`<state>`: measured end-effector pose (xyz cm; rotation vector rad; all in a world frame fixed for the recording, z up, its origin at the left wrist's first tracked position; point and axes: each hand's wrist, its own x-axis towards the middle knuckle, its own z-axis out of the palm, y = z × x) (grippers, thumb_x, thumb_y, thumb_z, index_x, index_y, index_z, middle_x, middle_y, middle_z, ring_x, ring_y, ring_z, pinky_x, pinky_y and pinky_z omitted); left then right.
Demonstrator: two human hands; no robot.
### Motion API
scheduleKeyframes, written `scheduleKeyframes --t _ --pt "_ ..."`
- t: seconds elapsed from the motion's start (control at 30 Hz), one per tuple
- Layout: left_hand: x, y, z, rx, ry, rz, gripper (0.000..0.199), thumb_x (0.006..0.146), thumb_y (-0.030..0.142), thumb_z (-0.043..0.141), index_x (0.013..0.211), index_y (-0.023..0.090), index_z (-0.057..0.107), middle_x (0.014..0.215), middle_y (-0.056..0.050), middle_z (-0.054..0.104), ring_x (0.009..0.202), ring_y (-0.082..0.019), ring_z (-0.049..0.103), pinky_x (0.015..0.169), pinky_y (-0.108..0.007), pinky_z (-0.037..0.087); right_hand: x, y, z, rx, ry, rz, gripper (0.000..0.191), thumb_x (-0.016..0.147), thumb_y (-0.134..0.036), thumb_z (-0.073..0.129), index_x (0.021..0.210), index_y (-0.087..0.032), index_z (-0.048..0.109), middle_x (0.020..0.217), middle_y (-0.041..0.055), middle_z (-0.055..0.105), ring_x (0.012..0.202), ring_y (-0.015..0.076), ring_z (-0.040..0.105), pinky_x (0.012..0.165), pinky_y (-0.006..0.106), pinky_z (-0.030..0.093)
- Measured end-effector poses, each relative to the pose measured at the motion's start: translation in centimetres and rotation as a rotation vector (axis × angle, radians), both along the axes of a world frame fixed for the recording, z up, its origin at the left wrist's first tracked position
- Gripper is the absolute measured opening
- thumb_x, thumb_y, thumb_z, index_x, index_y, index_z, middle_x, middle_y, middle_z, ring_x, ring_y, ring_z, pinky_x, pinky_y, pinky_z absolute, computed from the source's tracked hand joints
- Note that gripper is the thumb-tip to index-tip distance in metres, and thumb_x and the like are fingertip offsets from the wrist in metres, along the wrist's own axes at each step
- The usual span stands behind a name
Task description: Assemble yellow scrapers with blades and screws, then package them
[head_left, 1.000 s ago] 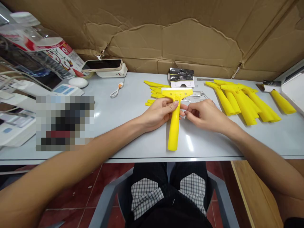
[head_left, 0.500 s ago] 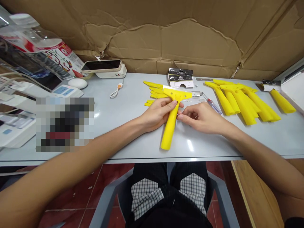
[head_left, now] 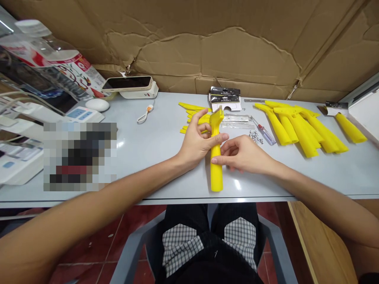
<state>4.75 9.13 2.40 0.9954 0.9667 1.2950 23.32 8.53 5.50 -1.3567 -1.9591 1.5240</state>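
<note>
You are looking down from your head at a pale gray table (head_left: 166, 165). Your left hand (head_left: 197, 144) is gripping a yellow scraper (head_left: 216, 165). Your left fingers (head_left: 202, 115) are spread open and pointing up behind the wide top of the scraper, and your left thumb (head_left: 220, 137) is pressing across its neck. The top of the scraper is tipping up, and its long handle is lying down toward you, below your thumb.

Your right hand (head_left: 242, 154) is sitting just beside the handle. Your right fingers (head_left: 225, 157) are curling in and touching the handle, but you cannot tell if they are really gripping it.

Small yellow strips (head_left: 192, 106) are lying just past your left fingers. Past your right fingers, shiny metal bars (head_left: 237, 123), tiny screws (head_left: 254, 137) and a screwdriver (head_left: 265, 134) are lying on the table. Farther right, many yellow handles (head_left: 304, 126) are lying in a pile. A card package (head_left: 225, 98) is standing beyond the scraper.
</note>
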Motion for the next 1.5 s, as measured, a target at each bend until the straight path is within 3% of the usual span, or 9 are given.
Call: scheduleKeyframes --t 0.33,0.5,0.67,0.83,0.97,1.03,1.2,1.37,1.5 --pt "0.1 0.7 -0.1 -0.026 -0.171 0.062 0.088 0.073 0.023 0.099 0.147 0.028 0.051 0.098 0.003 0.070 0.084 -0.016 0.073 0.081 -0.032 0.058 1.1 1.4 0.6 -0.108 0.235 0.096 0.030 0.085 -0.043 0.092 0.085 -0.017 0.076 0.076 0.0029 0.076 0.057 0.0124 0.064 0.056 0.029 0.054" --pt "-0.3 1.1 0.3 -0.022 -0.213 -0.094 0.043 0.080 0.032 0.095 0.112 0.019 0.070 0.104 -0.006 0.081 0.095 -0.021 0.077 0.092 -0.036 0.060 1.6 1.9 0.6 -0.118 0.232 0.200 0.028 0.091 -0.042 0.086 0.096 -0.016 0.076 0.084 0.0034 0.077 0.062 0.0129 0.068 0.060 0.029 0.057" --pt "-0.5 1.5 0.0 -0.089 -0.184 -0.059 0.024 0.090 0.034 0.088 0.095 0.015 0.074 0.105 -0.012 0.083 0.103 -0.026 0.080 0.101 -0.043 0.061 2.1 2.2 0.4 -0.134 0.147 0.337 0.032 0.095 -0.046 0.081 0.088 -0.016 0.071 0.073 0.0005 0.070 0.057 0.0117 0.063 0.056 0.028 0.053" --pt "-0.5 1.4 0.0 -0.088 -0.136 -0.056 0.019 0.091 0.031 0.084 0.090 0.015 0.075 0.100 -0.013 0.085 0.099 -0.027 0.081 0.101 -0.046 0.063 3.5 3.3 1.3 0.116 -0.119 0.315 0.033 0.102 -0.049 0.069 0.104 -0.018 0.082 0.079 0.0038 0.076 0.060 0.0150 0.063 0.057 0.033 0.051" --pt "-0.5 1.3 0.1 -0.098 -0.108 -0.049 0.019 0.091 0.031 0.085 0.091 0.014 0.077 0.098 -0.013 0.085 0.095 -0.026 0.082 0.099 -0.046 0.065 6.2 5.2 2.6 0.665 -0.467 -0.020 0.022 0.098 -0.025 0.068 0.108 -0.016 0.085 0.091 0.0105 0.081 0.080 0.0241 0.072 0.079 0.042 0.055" --pt "-0.6 1.3 0.1 -0.102 -0.088 -0.051 0.024 0.088 0.034 0.088 0.091 0.014 0.077 0.099 -0.013 0.085 0.097 -0.026 0.082 0.099 -0.046 0.065 7.8 6.3 3.2 0.774 -0.630 -0.102 0.028 0.096 -0.016 0.064 0.113 -0.015 0.086 0.087 0.0113 0.080 0.083 0.0261 0.071 0.084 0.045 0.054" --pt "-0.6 1.2 0.1 -0.093 -0.066 -0.048 0.035 0.078 0.040 0.097 0.092 0.014 0.077 0.102 -0.013 0.085 0.100 -0.027 0.082 0.098 -0.044 0.066 10.7 8.0 3.6 0.644 -0.790 -0.003 0.022 0.092 -0.016 0.068 0.096 -0.026 0.089 0.084 0.0058 0.079 0.083 0.0249 0.070 0.078 0.043 0.054" --pt "-0.6 1.2 0.0 -0.088 -0.054 -0.051 0.030 0.084 0.039 0.092 0.092 0.015 0.077 0.103 -0.013 0.085 0.099 -0.027 0.082 0.098 -0.045 0.066 11.4 8.2 3.2 0.564 -0.780 0.075 0.017 0.091 -0.025 0.073 0.092 -0.031 0.089 0.095 0.0041 0.082 0.087 0.0249 0.074 0.081 0.043 0.056" --pt "-0.6 1.2 -0.1 -0.086 -0.056 -0.046 0.025 0.088 0.036 0.090 0.095 0.014 0.078 0.105 -0.014 0.085 0.098 -0.026 0.082 0.097 -0.043 0.067 10.8 7.9 3.0 0.565 -0.799 0.082 0.015 0.089 -0.024 0.075 0.088 -0.030 0.088 0.087 0.0039 0.081 0.086 0.0268 0.073 0.079 0.044 0.056"
